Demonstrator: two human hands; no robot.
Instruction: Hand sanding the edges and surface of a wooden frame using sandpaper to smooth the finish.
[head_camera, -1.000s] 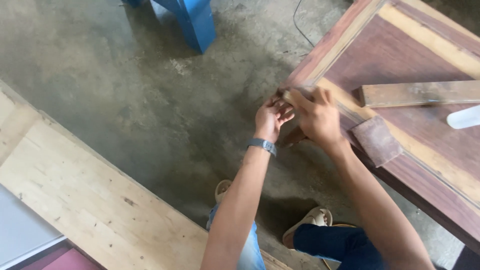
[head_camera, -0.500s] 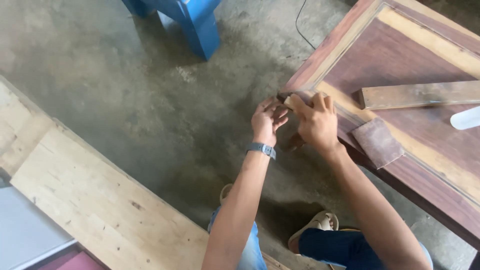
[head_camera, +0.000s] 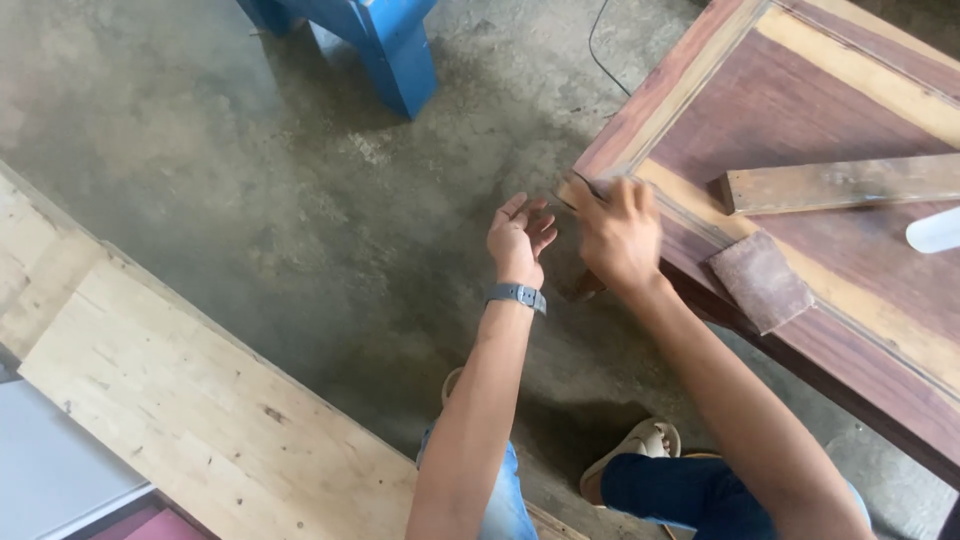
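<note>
**Right grip on sanding piece at the panel corner, left hand off**

Nearest me: my knees in blue denim and a sandal (head_camera: 632, 452) on the concrete floor (head_camera: 300, 200), below both grips.

Right hand (head_camera: 618, 232): grip closed on a small flat piece (head_camera: 575, 188), looks like folded sandpaper, can't confirm. It sits at the near corner of the reddish wooden panel (head_camera: 800, 120), touching the edge.

Left hand (head_camera: 518, 240): grip apart, fingers loosely spread, holding nothing. It hovers just left of the right grip, clear of the panel. Grey watch (head_camera: 517, 296) on the wrist.

Right of the grip, on the panel: a brown sanding block (head_camera: 760, 280) near the edge, then a loose wooden strip (head_camera: 850, 182) lying flat, and a white object (head_camera: 935, 230) cut off by the frame.

Far left of the grip: pale plywood boards (head_camera: 200, 410) on the floor. Beyond the grip, top of view: a blue stool leg (head_camera: 395, 55) and a thin cable (head_camera: 600, 50) on the floor.

Risks, my read:
- One-hand hold on a thin piece at a corner: it could slip off the edge or fold, and knuckles could scrape the wood.
- The sanding block lies close to the edge; my forearm could knock it to the floor.

Versus a second ago: the left hand was up against the right at the corner, now it has pulled back and opened. Right hand in the same spot. Block and strip unmoved.
</note>
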